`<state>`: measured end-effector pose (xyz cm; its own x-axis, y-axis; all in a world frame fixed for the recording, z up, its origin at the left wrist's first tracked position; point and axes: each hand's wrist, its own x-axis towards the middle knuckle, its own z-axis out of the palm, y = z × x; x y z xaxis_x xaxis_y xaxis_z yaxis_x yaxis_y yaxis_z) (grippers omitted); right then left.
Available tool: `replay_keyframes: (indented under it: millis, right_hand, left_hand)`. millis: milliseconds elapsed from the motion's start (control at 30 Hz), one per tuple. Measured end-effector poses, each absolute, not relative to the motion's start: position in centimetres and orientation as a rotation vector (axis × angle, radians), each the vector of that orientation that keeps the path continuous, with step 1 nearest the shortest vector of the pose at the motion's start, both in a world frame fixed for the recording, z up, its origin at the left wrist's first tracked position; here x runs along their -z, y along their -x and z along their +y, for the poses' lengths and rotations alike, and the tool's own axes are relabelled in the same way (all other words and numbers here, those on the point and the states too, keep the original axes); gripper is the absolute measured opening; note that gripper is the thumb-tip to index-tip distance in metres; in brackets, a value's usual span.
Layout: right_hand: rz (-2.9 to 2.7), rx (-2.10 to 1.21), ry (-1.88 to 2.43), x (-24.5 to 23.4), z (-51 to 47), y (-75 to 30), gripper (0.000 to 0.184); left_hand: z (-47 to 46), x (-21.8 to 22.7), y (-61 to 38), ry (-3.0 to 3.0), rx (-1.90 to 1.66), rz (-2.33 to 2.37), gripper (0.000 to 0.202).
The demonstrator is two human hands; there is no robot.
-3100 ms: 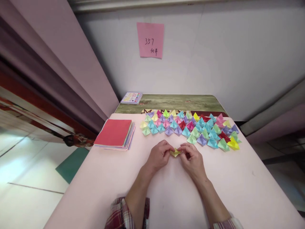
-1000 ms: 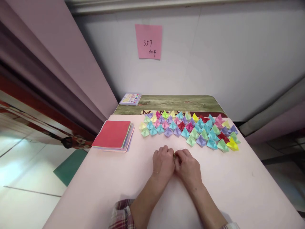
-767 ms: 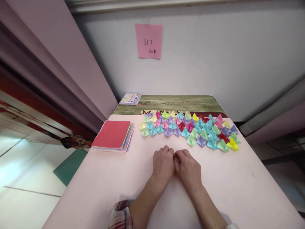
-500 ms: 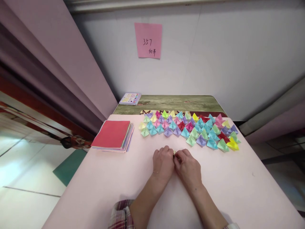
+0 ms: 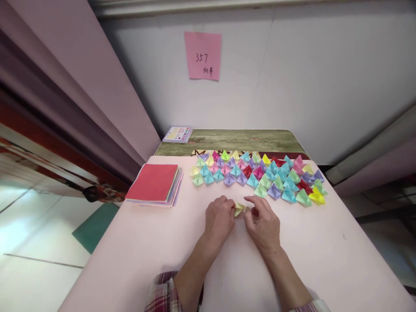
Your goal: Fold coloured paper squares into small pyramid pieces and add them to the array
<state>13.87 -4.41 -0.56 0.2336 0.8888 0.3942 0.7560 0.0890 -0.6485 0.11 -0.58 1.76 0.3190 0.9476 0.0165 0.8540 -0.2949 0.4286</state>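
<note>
A small pale yellow folded paper piece (image 5: 239, 209) sits between my two hands on the pink table (image 5: 328, 255). My left hand (image 5: 220, 217) is curled, its fingertips pinching the piece's left side. My right hand (image 5: 262, 221) is curled too, with thumb and forefinger at the piece's right edge. Just beyond my hands lies a wide cluster of several folded paper shapes (image 5: 260, 175) in blue, green, pink, purple, red and yellow.
A stack of coloured square sheets (image 5: 154, 184), red on top, lies at the table's left. Behind stand a wood-grain table (image 5: 240, 139) with a paper pack (image 5: 177, 134), and a wall with a pink note (image 5: 202, 55). The floor drops off at left.
My hands were pressed together over the yellow piece, hiding it; now they have drawn slightly apart and the piece shows between the fingertips.
</note>
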Motion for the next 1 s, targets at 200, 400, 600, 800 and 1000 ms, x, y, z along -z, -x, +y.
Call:
replay_keyframes:
  millis: [200,400,600,800,1000]
  right_hand:
    - [-1.822,-0.324,1.51,0.9,-4.0,-16.0,0.022]
    - [-2.002,-0.376,1.51,0.9,-4.0,-16.3,0.015]
    - [-2.064,-0.357,1.495,1.4,-3.9,-15.7,0.018]
    - [-2.045,-0.369,1.465,1.5,-3.9,-15.7,0.015]
    - [-1.962,-0.282,1.474,1.1,-4.1,-16.1,0.017]
  left_hand:
    - [-0.3,-1.4,0.1,-2.31,-0.36,1.548,0.02]
    - [-0.2,-1.4,0.5,-2.187,-0.443,1.489,0.026]
    - [-0.1,-1.1,0.2,-2.142,-0.465,1.486,0.027]
    - [-0.1,-0.9,0.3,-2.126,-0.497,1.444,0.025]
    - [0.5,-1.6,1.2,-1.953,-0.74,1.346,0.019]
